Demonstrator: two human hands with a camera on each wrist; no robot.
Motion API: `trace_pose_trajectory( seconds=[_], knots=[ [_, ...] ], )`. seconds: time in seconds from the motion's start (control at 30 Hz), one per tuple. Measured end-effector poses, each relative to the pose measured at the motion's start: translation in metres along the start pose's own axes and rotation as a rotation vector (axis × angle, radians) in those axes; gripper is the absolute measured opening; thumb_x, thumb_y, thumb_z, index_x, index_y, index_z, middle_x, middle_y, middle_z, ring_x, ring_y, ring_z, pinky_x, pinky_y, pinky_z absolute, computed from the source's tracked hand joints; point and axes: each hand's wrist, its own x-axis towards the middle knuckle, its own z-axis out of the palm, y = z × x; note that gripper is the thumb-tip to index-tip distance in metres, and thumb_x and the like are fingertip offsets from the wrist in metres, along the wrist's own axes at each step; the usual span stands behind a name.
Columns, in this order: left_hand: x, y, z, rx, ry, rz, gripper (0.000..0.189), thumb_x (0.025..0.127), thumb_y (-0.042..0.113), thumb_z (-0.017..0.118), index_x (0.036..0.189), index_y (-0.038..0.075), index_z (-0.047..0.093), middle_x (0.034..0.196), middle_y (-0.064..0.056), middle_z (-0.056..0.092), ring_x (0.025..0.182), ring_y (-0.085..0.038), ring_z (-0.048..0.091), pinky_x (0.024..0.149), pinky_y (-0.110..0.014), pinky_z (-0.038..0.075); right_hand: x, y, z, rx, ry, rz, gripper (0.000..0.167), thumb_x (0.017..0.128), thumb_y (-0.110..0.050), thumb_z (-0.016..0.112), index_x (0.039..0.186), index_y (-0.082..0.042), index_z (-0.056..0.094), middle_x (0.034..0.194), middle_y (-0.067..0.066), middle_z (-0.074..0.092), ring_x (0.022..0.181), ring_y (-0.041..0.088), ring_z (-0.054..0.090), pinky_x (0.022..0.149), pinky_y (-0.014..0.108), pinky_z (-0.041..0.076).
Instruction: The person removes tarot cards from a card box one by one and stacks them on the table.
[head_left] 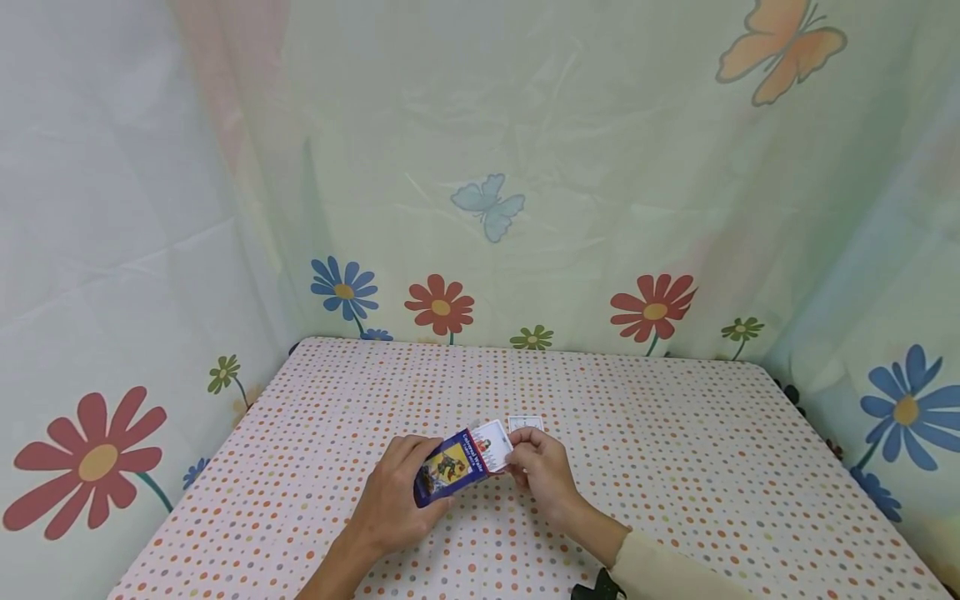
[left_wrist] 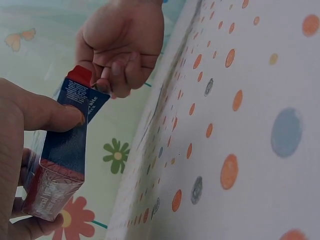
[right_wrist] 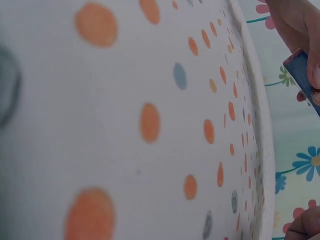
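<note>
A dark blue card box (head_left: 450, 468) with a yellow picture panel is gripped by my left hand (head_left: 393, 496), thumb on one side and fingers on the other. White cards with a coloured drawing (head_left: 491, 446) stick out of its end towards the right. My right hand (head_left: 543, 471) pinches them at their outer edge; how many it holds cannot be told. The left wrist view shows a red flap (left_wrist: 80, 75) standing at the box's end, close to the right fingers. In the right wrist view the box (right_wrist: 302, 75) is cut off by the frame edge.
Another white card or paper (head_left: 525, 422) lies on the table just beyond my right hand, partly covered by it. A dotted cloth covers the table (head_left: 337, 433). Printed curtains (head_left: 570, 167) stand behind and at both sides. A black object (head_left: 598, 587) is beside the right sleeve.
</note>
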Motion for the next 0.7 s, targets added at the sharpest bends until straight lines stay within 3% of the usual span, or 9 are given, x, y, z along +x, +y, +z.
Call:
trace_pose_trajectory(
  seconds=[0.7],
  knots=[
    [0.0003, 0.0013, -0.0001, 0.000, 0.016, 0.017, 0.074, 0.068, 0.031, 0.092, 0.134, 0.009, 0.063, 0.123, 0.000, 0.062, 0.105, -0.008, 0.051, 0.080, -0.030, 0.051, 0.0061, 0.0032, -0.0088, -0.073, 0.075, 0.053, 0.029, 0.088, 0.001, 0.055, 0.117, 0.001, 0.056, 0.084, 0.008, 0.060, 0.061, 0.015, 0.046, 0.051, 0.022, 0.039]
  ],
)
